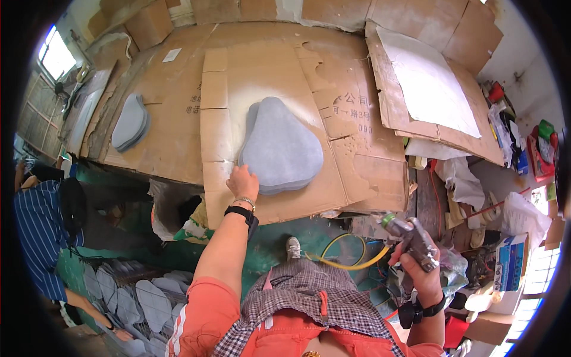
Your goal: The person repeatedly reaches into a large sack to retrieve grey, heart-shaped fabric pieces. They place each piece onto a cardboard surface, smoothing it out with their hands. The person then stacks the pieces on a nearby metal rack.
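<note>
Roughly at the centre of the frame, a grey pear-shaped foam pad (282, 149) lies flat on a cardboard-covered bench (172, 119), seemingly on top of another pad of the same outline whose edge peeps out below it. The left hand (242, 182) reaches up from the lower middle and rests its fingers, held close together, on the pad's lower left edge. The right hand (423, 271), at the lower right and well apart from the bench, is wrapped around a metal spray gun (410, 237) fed by a yellow hose (351, 256); the gun points away from the pad. A pale haze on the cardboard around the pad suggests spraying has gone on at this spot. A further small stack of pads (129, 124) waits on the bench at the upper left, and many more fill a wire rack (128, 294) at the lower left, near another person's striped sleeve (38, 232). Judging by that, much of the batch remains to handle.
</note>
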The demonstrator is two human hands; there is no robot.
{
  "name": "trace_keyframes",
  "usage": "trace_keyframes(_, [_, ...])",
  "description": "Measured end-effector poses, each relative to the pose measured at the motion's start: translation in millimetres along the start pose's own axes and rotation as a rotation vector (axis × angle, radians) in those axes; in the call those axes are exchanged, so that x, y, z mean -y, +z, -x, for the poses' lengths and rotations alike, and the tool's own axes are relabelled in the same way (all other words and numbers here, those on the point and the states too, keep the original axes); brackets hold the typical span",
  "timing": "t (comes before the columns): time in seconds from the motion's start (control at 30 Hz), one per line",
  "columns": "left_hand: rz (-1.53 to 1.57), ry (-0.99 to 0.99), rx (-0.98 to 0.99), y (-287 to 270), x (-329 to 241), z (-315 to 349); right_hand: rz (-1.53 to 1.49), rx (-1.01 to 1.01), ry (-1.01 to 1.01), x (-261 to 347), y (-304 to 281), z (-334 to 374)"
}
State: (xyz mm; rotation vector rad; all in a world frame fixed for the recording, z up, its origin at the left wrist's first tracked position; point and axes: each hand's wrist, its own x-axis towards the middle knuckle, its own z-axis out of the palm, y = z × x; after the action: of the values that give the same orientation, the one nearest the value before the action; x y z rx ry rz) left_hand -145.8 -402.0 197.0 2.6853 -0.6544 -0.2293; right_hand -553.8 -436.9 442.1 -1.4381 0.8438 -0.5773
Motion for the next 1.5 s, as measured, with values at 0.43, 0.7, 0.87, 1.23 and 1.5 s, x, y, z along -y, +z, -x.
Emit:
trace_keyframes(0.43, [0.173, -0.097, -0.083, 19, 7, -6, -0.012, -0.119, -0.028, 7, -1, -10])
trace_keyframes(0.7, [0.186, -0.031, -0.094, 19, 7, -7, -0.131, 0.099, 0.034, -6, 4, -3])
trace_keyframes(0.87, [0.663, -0.124, -0.057, 11, 3, -11, -0.072, -0.124, 0.007, -5, -9, 3])
trace_keyframes(1.23, [1.312, -0.464, 0.336, 18, -12, -15, -0.033, -0.182, -0.046, -9, 0, -6])
trace_keyframes(1.5, [1.884, -0.246, 0.304, -51, 1, 34, -0.001, 0.012, -0.098, -10, 33, -26])
